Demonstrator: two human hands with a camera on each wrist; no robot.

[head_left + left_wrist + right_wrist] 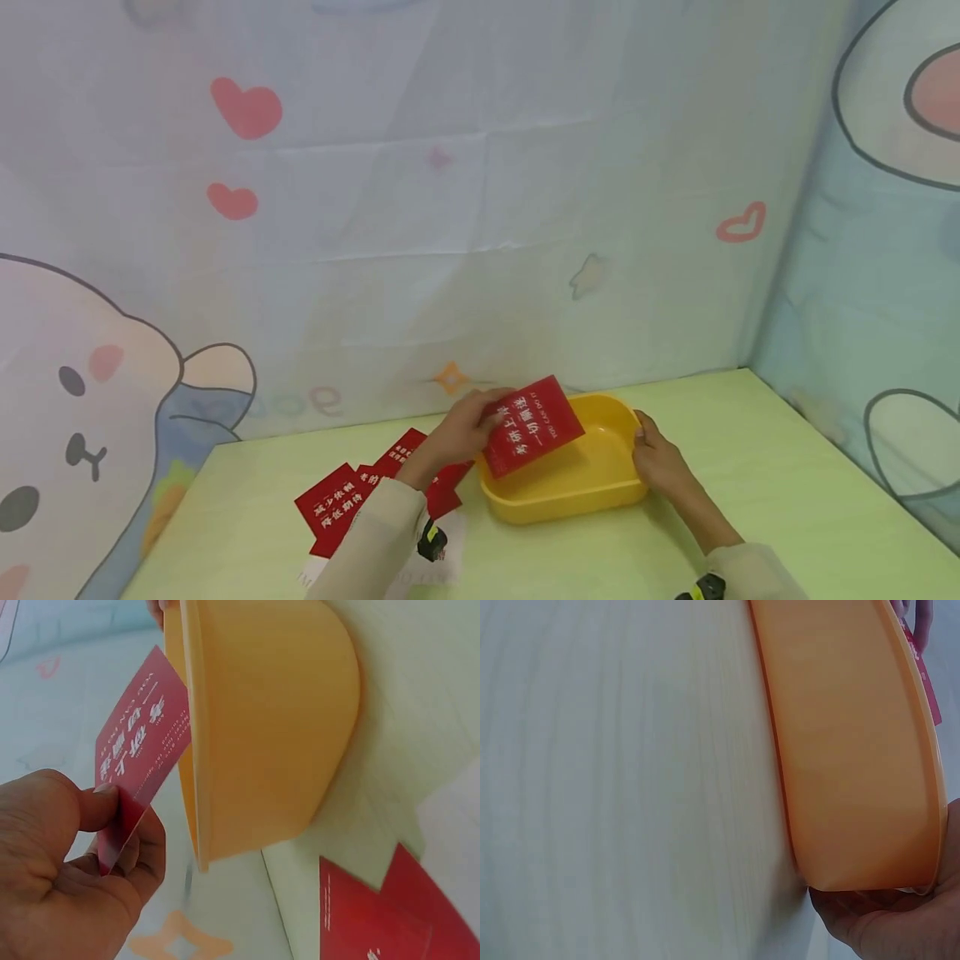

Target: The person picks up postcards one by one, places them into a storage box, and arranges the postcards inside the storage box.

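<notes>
My left hand pinches a red card with white writing between thumb and fingers and holds it over the left rim of a yellow plastic tub. In the left wrist view the red card stands edge-on beside the tub's outer wall, gripped by the left hand. My right hand grips the tub's right rim. The right wrist view shows the tub's side with the right hand under its edge.
Several more red cards lie spread on the pale green table left of the tub, over a white sheet. Cartoon-printed cloth walls close in the back and right sides.
</notes>
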